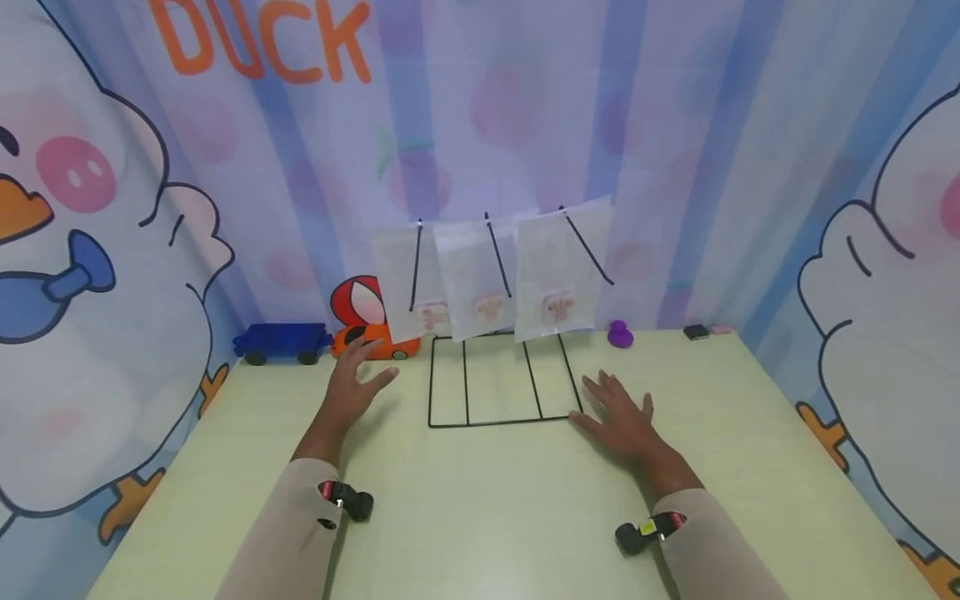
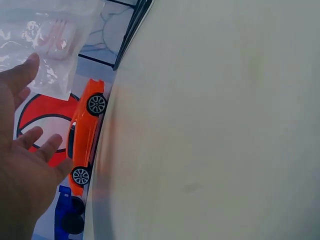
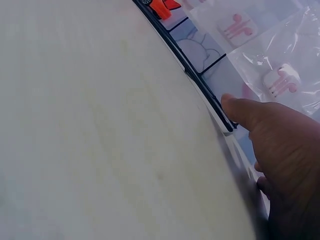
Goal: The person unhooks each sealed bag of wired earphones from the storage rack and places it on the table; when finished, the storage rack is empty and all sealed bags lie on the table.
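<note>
- Black wire rack (image 1: 498, 422): one, stood at the back of the table (image 1: 480, 517); its base is laid flat between the two hands, presumably so that the loaded pegs do not tip it.
- Pegs (image 1: 588, 247): three, pointed forward, probably so that bags can be slid on from the front.
- Translucent bags (image 1: 532, 258): three, one per peg, hung side by side and slightly overlapped; a pinkish item (image 1: 558, 307) is seen in each (three in all, likely earphones).
- Right hand (image 1: 618, 417): nothing grasped, fingers spread; thumb held at the base's front corner, perhaps for steadying (contact cannot be told).
- Left hand (image 1: 352, 387): nothing grasped, fingers loosely parted; held in front of the orange toy car (image 1: 408, 346), touch not confirmed.
- Toy vehicles: two, the orange car and a blue truck (image 1: 281, 337), lined end to end along the back edge, possibly to be kept aside.
- Beyond the rack: one purple duck (image 1: 620, 334), then two small blocks, black (image 1: 696, 332) and pink (image 1: 721, 329).
</note>
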Motion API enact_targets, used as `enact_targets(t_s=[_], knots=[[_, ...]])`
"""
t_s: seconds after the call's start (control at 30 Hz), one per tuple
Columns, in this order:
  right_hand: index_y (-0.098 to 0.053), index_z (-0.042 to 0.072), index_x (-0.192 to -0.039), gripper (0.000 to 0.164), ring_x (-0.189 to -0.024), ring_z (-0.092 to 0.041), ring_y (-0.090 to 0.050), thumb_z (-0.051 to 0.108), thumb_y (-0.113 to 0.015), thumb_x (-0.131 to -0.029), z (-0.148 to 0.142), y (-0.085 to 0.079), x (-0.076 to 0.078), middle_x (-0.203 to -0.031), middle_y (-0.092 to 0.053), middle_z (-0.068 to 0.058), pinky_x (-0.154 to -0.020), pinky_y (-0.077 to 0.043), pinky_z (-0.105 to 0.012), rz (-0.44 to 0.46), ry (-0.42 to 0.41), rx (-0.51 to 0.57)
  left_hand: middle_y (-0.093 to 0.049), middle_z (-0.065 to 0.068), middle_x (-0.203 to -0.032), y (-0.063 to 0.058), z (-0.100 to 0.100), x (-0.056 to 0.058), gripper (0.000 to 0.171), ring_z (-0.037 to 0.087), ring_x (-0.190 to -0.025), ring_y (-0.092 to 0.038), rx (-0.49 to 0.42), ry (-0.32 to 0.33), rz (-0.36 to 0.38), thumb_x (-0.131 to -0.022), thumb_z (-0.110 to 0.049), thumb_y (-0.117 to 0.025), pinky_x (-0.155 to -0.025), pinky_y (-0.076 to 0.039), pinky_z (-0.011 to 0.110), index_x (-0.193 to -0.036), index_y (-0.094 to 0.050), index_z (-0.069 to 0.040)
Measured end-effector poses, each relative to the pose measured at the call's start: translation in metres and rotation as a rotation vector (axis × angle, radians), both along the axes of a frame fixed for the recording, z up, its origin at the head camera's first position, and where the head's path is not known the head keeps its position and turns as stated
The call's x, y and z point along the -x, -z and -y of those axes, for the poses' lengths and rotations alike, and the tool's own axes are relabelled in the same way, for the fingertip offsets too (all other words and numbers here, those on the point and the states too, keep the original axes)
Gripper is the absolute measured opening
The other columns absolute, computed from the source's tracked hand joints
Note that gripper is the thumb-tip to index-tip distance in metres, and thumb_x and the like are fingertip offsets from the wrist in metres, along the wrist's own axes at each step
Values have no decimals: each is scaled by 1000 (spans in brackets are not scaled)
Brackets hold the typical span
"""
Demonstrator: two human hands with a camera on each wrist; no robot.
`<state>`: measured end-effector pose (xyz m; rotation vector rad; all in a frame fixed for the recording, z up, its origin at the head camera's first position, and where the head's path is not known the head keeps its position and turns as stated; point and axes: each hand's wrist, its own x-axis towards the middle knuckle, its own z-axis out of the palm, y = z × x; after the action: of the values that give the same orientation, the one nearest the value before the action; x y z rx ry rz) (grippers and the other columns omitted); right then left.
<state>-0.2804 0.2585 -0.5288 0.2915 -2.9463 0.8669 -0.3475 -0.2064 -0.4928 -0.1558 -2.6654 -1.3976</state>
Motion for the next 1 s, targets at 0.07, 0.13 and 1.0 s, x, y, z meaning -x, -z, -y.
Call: enact_targets(t_s=[0.07,0.13,1.0], knots=[[-38,14,-170,74,-170,-48,-13,52,-57,-110,2,0,1,-180,-23,-23,-124,10,-86,6,-1,-11,-21,16,-183,0,0,7,65,44,-169,-20,-23,20,4,-104,-31,-76,-134,-24,70,-164,-52,-21],[-40,15,-170,73,-170,-48,-14,52,-56,-110,2,1,1,-180,-24,-24,-124,10,-86,15,0,-26,-21,15,-183,0,-2,15,63,42,-169,-20,-48,38,20,-104,-29,-76,-134,-27,67,-163,-53,-23],[-50,16,-164,66,-170,-47,-14,53,-58,-109,7,-2,0,-179,-27,-23,-125,10,-85,21,11,-31,-58,11,-159,-15,-37,36,41,37,-155,-45,-189,72,32,-99,-30,-80,-127,-35,71,-139,-77,-21]])
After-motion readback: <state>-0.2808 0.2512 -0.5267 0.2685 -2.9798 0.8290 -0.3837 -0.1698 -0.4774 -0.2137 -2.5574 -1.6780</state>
